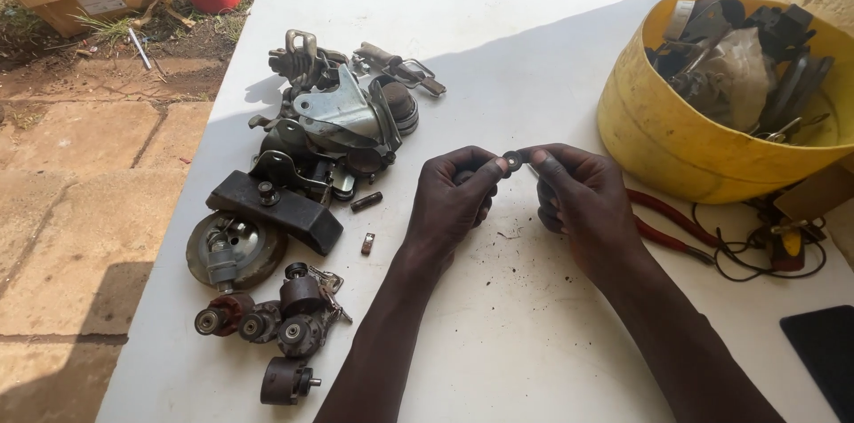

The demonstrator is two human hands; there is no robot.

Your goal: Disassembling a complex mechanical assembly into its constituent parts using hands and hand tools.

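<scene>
Hands: left hand [454, 196] and right hand [574, 196] meet above the white tabletop [534, 49], fingertips pressed together on one small dark round metal washer-like disc [511, 159]
Left hand: thumb and forefinger pinch the disc's left edge, the other fingers curl under; whether they hide a second small part I cannot tell
Right hand: thumb and forefinger nip the disc's right edge, the rest folded loosely
Disc: held in the air between both hands, clear of the table
Progress: by the look of it the work is partway, one little piece in hand while most of the parts lie unhandled; what is finished cannot be read from this view
Left of the left hand: heap of grey and black metal brackets and latches [334, 125], with a small dark cylinder [366, 201] and a tiny metal clip [367, 243] just beside the wrist
Below that heap: worn black wheel [233, 249] and a cluster of small dark rollers [267, 321]
Beyond the right hand: round yellow plastic tub [676, 143], filled with dark metal scrap and a crumpled pale wrapper
Near the right wrist: red-handled pliers [672, 223], partly behind the hand
</scene>
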